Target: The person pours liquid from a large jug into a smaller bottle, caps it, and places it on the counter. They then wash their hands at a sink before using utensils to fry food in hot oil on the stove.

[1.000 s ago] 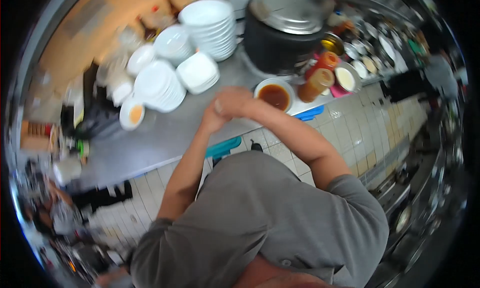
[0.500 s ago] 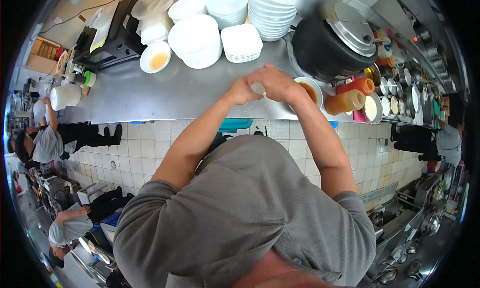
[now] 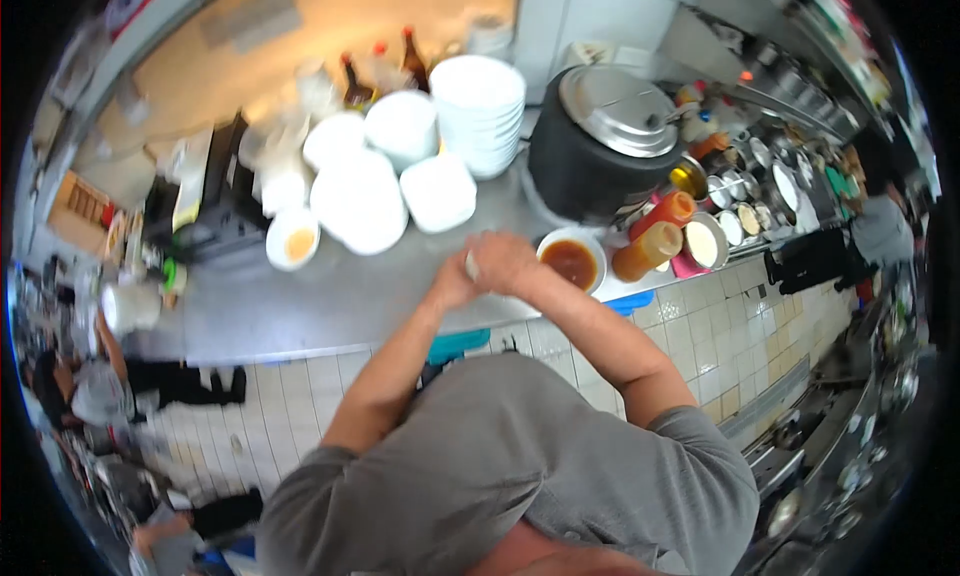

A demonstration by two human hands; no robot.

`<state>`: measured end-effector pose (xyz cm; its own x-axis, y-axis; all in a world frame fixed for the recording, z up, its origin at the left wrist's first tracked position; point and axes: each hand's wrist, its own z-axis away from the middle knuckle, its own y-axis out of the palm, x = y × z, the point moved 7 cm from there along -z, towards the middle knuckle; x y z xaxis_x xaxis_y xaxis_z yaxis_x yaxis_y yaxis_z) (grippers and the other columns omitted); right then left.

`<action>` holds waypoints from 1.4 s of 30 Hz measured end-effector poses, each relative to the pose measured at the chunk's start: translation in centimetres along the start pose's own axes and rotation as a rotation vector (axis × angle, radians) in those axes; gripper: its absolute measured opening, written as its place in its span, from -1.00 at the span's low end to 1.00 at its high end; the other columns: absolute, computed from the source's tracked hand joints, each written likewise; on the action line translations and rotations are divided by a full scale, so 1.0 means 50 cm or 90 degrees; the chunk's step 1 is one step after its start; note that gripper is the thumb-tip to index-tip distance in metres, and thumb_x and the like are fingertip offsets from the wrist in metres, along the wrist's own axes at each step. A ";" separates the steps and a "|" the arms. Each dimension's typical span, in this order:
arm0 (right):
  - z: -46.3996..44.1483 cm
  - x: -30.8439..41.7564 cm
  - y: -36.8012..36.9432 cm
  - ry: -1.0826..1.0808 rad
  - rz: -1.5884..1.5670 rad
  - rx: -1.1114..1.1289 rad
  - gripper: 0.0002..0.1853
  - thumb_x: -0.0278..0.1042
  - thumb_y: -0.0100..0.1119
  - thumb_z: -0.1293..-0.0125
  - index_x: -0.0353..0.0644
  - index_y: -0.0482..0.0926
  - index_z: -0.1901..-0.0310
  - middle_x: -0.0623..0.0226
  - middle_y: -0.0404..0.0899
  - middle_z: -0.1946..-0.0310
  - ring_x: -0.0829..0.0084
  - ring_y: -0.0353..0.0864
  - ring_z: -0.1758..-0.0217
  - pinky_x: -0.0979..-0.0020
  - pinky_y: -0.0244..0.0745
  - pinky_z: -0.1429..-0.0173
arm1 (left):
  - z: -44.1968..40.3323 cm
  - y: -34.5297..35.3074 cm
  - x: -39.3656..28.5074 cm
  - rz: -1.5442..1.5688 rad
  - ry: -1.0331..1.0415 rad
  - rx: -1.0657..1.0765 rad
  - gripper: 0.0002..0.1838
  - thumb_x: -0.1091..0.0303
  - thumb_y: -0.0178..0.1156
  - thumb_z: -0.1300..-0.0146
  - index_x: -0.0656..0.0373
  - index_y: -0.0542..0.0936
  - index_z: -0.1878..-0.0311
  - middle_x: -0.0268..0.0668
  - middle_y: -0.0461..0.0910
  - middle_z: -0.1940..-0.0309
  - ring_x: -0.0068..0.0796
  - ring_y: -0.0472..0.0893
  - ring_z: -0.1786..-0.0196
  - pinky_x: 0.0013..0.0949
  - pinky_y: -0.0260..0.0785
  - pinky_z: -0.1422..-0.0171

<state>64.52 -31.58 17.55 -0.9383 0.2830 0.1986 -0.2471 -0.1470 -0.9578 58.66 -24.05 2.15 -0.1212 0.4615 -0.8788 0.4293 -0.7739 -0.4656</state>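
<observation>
My left hand [image 3: 454, 282] and my right hand [image 3: 503, 262] are together above the steel counter [image 3: 340, 306]. Their fingers close around a small, pale, rounded object [image 3: 471, 267], mostly hidden, whose kind I cannot make out. Just right of my right hand stands a white bowl of reddish-brown liquid [image 3: 570, 263]. Beyond the hands sits a stack of square white dishes [image 3: 438, 194], with a pile of round white plates [image 3: 358, 204] to its left.
A black pot with a metal lid [image 3: 590, 156] stands behind the sauce bowl. To the right are a red squeeze bottle [image 3: 672, 213] and an orange one [image 3: 648, 253]. A small bowl with yellowish contents [image 3: 294, 240] sits at left. Co-workers stand at both sides.
The view has tilted up, bringing the back wall and dark bottles into sight. My hands stay joined around the pale object, and the sauce bowl is now less covered by my right arm.
</observation>
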 end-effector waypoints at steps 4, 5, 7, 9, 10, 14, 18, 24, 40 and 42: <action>-0.004 0.004 0.035 -0.155 0.021 -0.025 -0.71 -0.25 0.23 -0.23 0.03 0.68 0.01 0.08 0.66 0.01 0.02 0.61 -0.18 0.07 0.56 -0.20 | -0.007 -0.012 -0.055 -0.004 0.011 0.117 -0.24 0.19 0.60 0.02 0.14 0.56 -0.29 -0.12 0.61 -0.28 -0.16 0.60 -0.31 -0.19 0.44 -0.37; -0.015 -0.005 0.052 -0.149 0.005 -0.014 -0.72 -0.27 0.23 -0.23 0.02 0.69 0.02 0.08 0.66 0.00 0.02 0.62 -0.18 0.06 0.57 -0.20 | -0.007 -0.008 -0.047 -0.013 -0.012 0.122 -0.26 0.20 0.60 0.02 0.15 0.57 -0.27 -0.13 0.61 -0.28 -0.17 0.59 -0.32 -0.19 0.43 -0.37; -0.024 -0.006 0.053 -0.128 -0.009 -0.020 -0.72 -0.29 0.22 -0.23 0.00 0.70 0.02 0.08 0.67 0.00 0.01 0.62 -0.17 0.05 0.57 -0.19 | -0.010 -0.011 -0.040 0.044 0.061 0.034 -0.33 0.19 0.59 0.01 0.11 0.61 -0.22 -0.15 0.66 -0.21 -0.19 0.63 -0.27 -0.20 0.47 -0.32; -0.024 -0.001 0.060 -0.089 0.038 0.034 -0.72 -0.31 0.23 -0.22 0.01 0.73 0.03 0.06 0.68 0.02 -0.02 0.65 -0.12 0.04 0.60 -0.14 | -0.009 -0.005 -0.053 0.047 0.044 0.041 -0.36 0.21 0.58 0.00 0.11 0.63 -0.20 -0.15 0.68 -0.17 -0.20 0.65 -0.24 -0.19 0.49 -0.27; -0.019 0.002 0.050 -0.081 0.037 0.024 -0.72 -0.31 0.23 -0.22 0.01 0.73 0.03 0.06 0.68 0.02 -0.02 0.65 -0.12 0.04 0.60 -0.14 | -0.003 -0.008 -0.048 0.054 0.007 0.033 -0.39 0.23 0.57 0.00 0.10 0.64 -0.18 -0.15 0.70 -0.14 -0.20 0.67 -0.20 -0.19 0.52 -0.23; -0.006 0.012 0.020 -0.046 0.043 0.060 -0.77 -0.29 0.27 -0.19 -0.07 0.77 0.13 0.05 0.74 0.12 -0.02 0.73 -0.01 0.06 0.65 -0.07 | -0.007 0.004 0.003 -0.112 0.012 0.064 -0.44 0.25 0.57 0.00 0.12 0.67 -0.11 -0.16 0.73 -0.08 -0.26 0.71 -0.14 -0.19 0.54 -0.15; -0.006 -0.003 0.010 0.044 -0.070 0.021 -0.78 -0.23 0.33 -0.17 -0.15 0.79 0.25 0.03 0.78 0.19 -0.01 0.78 0.05 0.07 0.66 -0.05 | 0.006 -0.004 -0.014 -0.030 -0.093 0.073 -0.44 0.23 0.60 0.03 0.13 0.67 -0.08 -0.16 0.74 -0.04 -0.29 0.70 -0.13 -0.20 0.54 -0.14; 0.013 0.012 0.003 -0.108 0.028 -0.100 -0.66 -0.19 0.35 -0.16 -0.06 0.75 0.03 0.06 0.73 0.09 -0.04 0.72 -0.03 0.03 0.63 -0.09 | -0.014 0.002 0.036 -0.021 -0.003 0.021 -0.36 0.24 0.61 0.04 0.16 0.63 -0.15 -0.15 0.71 -0.10 -0.29 0.68 -0.15 -0.23 0.53 -0.17; 0.031 0.061 -0.020 -0.175 0.041 0.002 -0.58 -0.15 0.32 -0.21 0.11 0.66 -0.13 0.02 0.63 -0.14 0.00 0.61 -0.23 0.06 0.57 -0.21 | 0.018 -0.019 -0.028 -0.049 0.079 -0.030 -0.19 0.00 0.61 0.07 -0.02 0.54 -0.29 -0.08 0.70 -0.09 -0.14 0.68 -0.15 -0.13 0.50 -0.22; 0.010 0.049 0.005 -0.147 0.017 0.035 -0.58 -0.09 0.34 -0.22 0.11 0.66 -0.13 0.00 0.58 -0.22 0.04 0.56 -0.30 0.07 0.56 -0.24 | 0.016 -0.017 -0.005 -0.037 -0.013 0.000 -0.17 0.00 0.62 0.08 -0.04 0.53 -0.30 -0.08 0.70 -0.09 -0.13 0.68 -0.15 -0.13 0.50 -0.22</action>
<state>62.03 -31.41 17.92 -0.9736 0.0545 0.2215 -0.2280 -0.2052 -0.9518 57.58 -23.85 2.71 -0.1645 0.4973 -0.8518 0.4215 -0.7454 -0.5165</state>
